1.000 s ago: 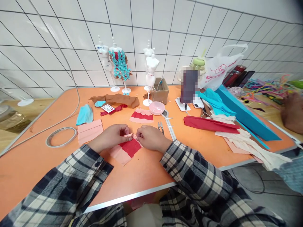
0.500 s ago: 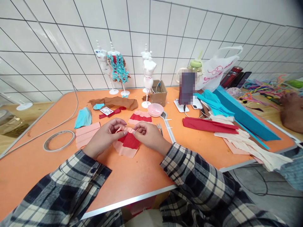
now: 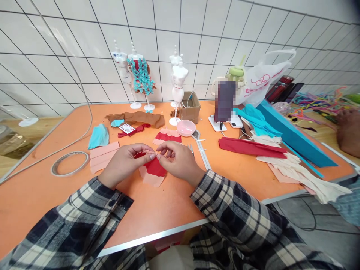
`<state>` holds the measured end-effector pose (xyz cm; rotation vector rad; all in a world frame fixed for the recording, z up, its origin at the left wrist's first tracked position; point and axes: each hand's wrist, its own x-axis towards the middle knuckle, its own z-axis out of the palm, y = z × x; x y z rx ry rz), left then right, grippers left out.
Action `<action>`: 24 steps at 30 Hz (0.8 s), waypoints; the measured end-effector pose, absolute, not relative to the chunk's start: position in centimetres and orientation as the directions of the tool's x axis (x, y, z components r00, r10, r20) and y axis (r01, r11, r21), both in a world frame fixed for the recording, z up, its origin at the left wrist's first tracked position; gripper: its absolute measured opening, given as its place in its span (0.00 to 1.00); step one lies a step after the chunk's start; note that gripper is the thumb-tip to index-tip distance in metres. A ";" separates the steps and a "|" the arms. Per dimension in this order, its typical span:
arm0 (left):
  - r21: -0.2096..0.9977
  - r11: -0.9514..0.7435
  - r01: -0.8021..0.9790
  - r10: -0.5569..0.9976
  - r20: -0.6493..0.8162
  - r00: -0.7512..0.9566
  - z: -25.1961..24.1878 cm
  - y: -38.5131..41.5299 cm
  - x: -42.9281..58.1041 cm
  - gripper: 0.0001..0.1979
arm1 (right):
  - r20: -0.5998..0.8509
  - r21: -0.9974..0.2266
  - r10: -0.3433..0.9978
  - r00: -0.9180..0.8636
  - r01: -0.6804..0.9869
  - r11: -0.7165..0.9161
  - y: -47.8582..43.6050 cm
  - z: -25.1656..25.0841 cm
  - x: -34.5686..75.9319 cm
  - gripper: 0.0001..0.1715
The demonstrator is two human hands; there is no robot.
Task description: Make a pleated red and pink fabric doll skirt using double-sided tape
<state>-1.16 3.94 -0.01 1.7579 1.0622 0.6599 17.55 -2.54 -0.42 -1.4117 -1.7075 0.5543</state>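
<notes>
Between my hands hangs a piece of red and pink crepe paper (image 3: 156, 167), its upper edge gathered and its lower pink border close over the table. My left hand (image 3: 123, 160) pinches the gathered edge between thumb and forefinger. Right beside it, the fingertips of my right hand (image 3: 180, 162) are closed on the same edge, nearly touching the left thumb. Fingers partly cover the gathered part. A similar red and pink piece (image 3: 171, 137) lies flat just beyond my hands. Past my right hand are a pink bowl (image 3: 186, 128) and scissors (image 3: 191, 149), partly hidden.
White dress-form stands (image 3: 179, 80) line the wall, one wearing turquoise bows (image 3: 140, 77). A tape roll (image 3: 70, 164) and folded pink paper (image 3: 104, 155) lie left. A phone on a stand (image 3: 225, 101) and crepe strips (image 3: 251, 147) are right. Another person's hand (image 3: 348, 129) rests far right.
My fingertips have come closer together along the paper's upper edge, and less of its left side shows. The camera view has shifted slightly.
</notes>
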 end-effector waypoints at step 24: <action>0.893 -0.153 0.423 0.867 -0.083 0.490 0.1 3.6 -0.9 0.19 | 0.312 -0.806 0.950 0.015 0.533 0.256 -1.9 -1.6 17.7 0.04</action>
